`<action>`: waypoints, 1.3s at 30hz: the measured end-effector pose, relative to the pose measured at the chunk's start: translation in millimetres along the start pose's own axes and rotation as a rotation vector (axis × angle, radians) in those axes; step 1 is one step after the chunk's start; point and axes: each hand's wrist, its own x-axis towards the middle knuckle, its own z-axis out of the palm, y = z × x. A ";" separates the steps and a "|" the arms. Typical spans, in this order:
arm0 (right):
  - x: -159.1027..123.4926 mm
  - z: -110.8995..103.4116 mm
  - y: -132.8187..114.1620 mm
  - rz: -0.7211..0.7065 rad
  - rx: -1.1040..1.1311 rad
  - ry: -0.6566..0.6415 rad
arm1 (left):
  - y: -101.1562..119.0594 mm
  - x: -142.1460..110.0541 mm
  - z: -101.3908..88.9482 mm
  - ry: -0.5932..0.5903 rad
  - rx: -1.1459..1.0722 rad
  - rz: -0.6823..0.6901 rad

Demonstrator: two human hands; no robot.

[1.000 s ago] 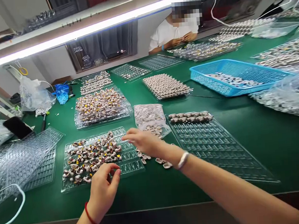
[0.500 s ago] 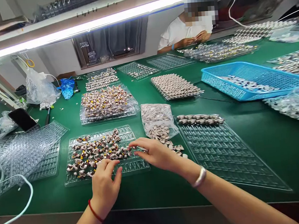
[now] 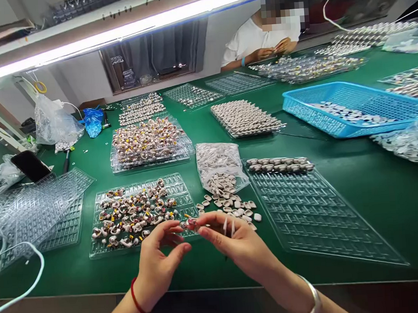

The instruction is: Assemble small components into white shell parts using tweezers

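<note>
My right hand (image 3: 236,238) pinches a small wired earbud part (image 3: 191,222) between thumb and forefinger, above the table just off the tray's near right corner. Two pale prongs, which look like tweezers (image 3: 228,226), stick up among its fingers. My left hand (image 3: 160,255) is beside it, thumb and fingers apart, with the forefinger tip close to the part; contact is unclear. Behind the hands lies a clear tray (image 3: 182,187) with many loose white earbud pieces (image 3: 134,214) with red and yellow wires. Small beige shells (image 3: 230,202) spill from a plastic bag (image 3: 218,160).
At right lies a clear slotted tray (image 3: 321,220) with rows of shells (image 3: 280,165) at its far end. Behind are stacked trays (image 3: 152,160), a filled tray (image 3: 245,118) and a blue basket (image 3: 350,130). A phone (image 3: 30,166) lies left. Another person (image 3: 247,44) sits opposite.
My right hand has come back from the tray toward me, now with an earbud part in its fingertips. My left hand has moved right, off the tray, to meet it.
</note>
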 end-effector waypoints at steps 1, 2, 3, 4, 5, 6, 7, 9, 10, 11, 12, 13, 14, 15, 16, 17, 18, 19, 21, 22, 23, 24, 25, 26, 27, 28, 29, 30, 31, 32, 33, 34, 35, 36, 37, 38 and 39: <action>-4.2 2.5 1.3 0.011 0.033 0.006 | 1.5 -3.0 1.9 0.006 -0.113 -0.045; -8.4 4.7 3.0 0.018 0.052 0.009 | 2.5 -5.6 3.7 0.019 -0.195 -0.077; -12.5 6.5 4.7 0.023 0.064 0.007 | 2.9 -7.7 5.3 0.036 -0.244 -0.097; -16.5 8.0 6.4 0.025 0.075 0.001 | 3.0 -9.4 6.6 0.056 -0.264 -0.106; -20.1 8.9 7.6 0.022 0.085 -0.009 | 2.8 -10.7 7.4 0.069 -0.268 -0.108; -23.4 9.4 8.3 0.012 0.093 -0.024 | 2.6 -11.5 7.7 0.072 -0.262 -0.104; -26.2 9.4 8.5 -0.007 0.099 -0.040 | 2.6 -12.1 7.5 0.069 -0.252 -0.094; -30.5 7.7 7.3 -0.078 0.079 -0.074 | 3.7 -12.8 5.3 0.062 -0.206 -0.044; -32.1 6.1 6.2 -0.141 0.032 -0.089 | 4.9 -13.1 3.5 0.062 -0.165 0.002; -33.4 4.2 5.0 -0.226 -0.039 -0.102 | 6.5 -13.5 1.6 0.062 -0.115 0.064; -34.4 2.2 3.8 -0.323 -0.125 -0.112 | 8.3 -14.0 -0.4 0.060 -0.061 0.135; -35.4 0.2 2.7 -0.420 -0.215 -0.118 | 10.2 -14.5 -2.2 0.053 -0.010 0.207; -36.4 -1.4 1.7 -0.502 -0.295 -0.125 | 11.9 -15.1 -3.7 0.042 0.030 0.267; -37.5 -2.5 0.7 -0.553 -0.351 -0.127 | 13.4 -15.7 -4.8 0.033 0.056 0.310; -38.7 -3.0 -0.2 -0.565 -0.379 -0.130 | 14.6 -16.2 -5.4 0.026 0.069 0.334; -40.1 -3.1 -1.2 -0.542 -0.381 -0.130 | 15.5 -16.4 -5.6 0.025 0.076 0.341; -41.7 -3.0 -2.2 -0.505 -0.375 -0.135 | 16.1 -16.6 -5.6 0.029 0.080 0.336; -43.2 -2.7 -3.3 -0.466 -0.369 -0.141 | 16.6 -16.6 -5.3 0.034 0.083 0.323; -45.3 -2.7 -5.7 -0.418 -0.384 -0.158 | 17.8 -16.5 -5.0 0.028 0.085 0.284; -45.7 -3.0 -6.7 -0.419 -0.407 -0.171 | 18.5 -16.5 -5.1 0.018 0.083 0.260; -45.4 -3.5 -7.5 -0.429 -0.435 -0.183 | 19.4 -16.6 -5.2 0.005 0.079 0.236; -44.5 -3.9 -7.9 -0.442 -0.458 -0.195 | 20.3 -16.9 -5.5 -0.007 0.074 0.215; -43.2 -4.2 -8.0 -0.454 -0.471 -0.201 | 21.2 -17.2 -5.8 -0.015 0.071 0.197; -41.7 -4.1 -7.6 -0.461 -0.474 -0.200 | 22.0 -17.7 -6.2 -0.020 0.069 0.181; -40.1 -3.7 -6.8 -0.466 -0.469 -0.194 | 22.7 -18.2 -6.4 -0.019 0.069 0.168; -38.8 -2.8 -5.7 -0.467 -0.456 -0.188 | 23.2 -18.7 -6.6 -0.021 0.070 0.156; -37.7 -1.8 -4.4 -0.465 -0.439 -0.183 | 23.5 -19.1 -6.8 -0.025 0.070 0.143; -37.2 -0.5 -3.0 -0.464 -0.420 -0.182 | 23.6 -19.5 -6.8 -0.031 0.069 0.128; -37.1 0.8 -1.4 -0.462 -0.403 -0.184 | 23.6 -19.9 -6.7 -0.038 0.067 0.114; -37.5 2.1 0.2 -0.459 -0.390 -0.186 | 23.4 -20.2 -6.5 -0.042 0.064 0.101; -38.2 3.3 1.8 -0.456 -0.383 -0.182 | 23.2 -20.5 -6.3 -0.044 0.063 0.089; -39.1 4.4 3.4 -0.450 -0.379 -0.175 | 23.0 -20.8 -5.9 -0.040 0.061 0.080; -40.1 5.4 5.0 -0.444 -0.377 -0.167 | 22.7 -21.1 -5.5 -0.032 0.060 0.075; -41.0 6.3 6.6 -0.437 -0.372 -0.160 | 22.6 -21.5 -5.1 -0.023 0.057 0.071; -41.9 7.1 8.2 -0.432 -0.362 -0.154 | 22.7 -22.0 -4.7 -0.014 0.053 0.068; -42.7 7.9 9.7 -0.427 -0.349 -0.150 | 22.9 -22.5 -4.3 -0.006 0.049 0.066; -43.4 8.6 11.0 -0.424 -0.337 -0.144 | 23.3 -23.0 -3.9 0.002 0.046 0.064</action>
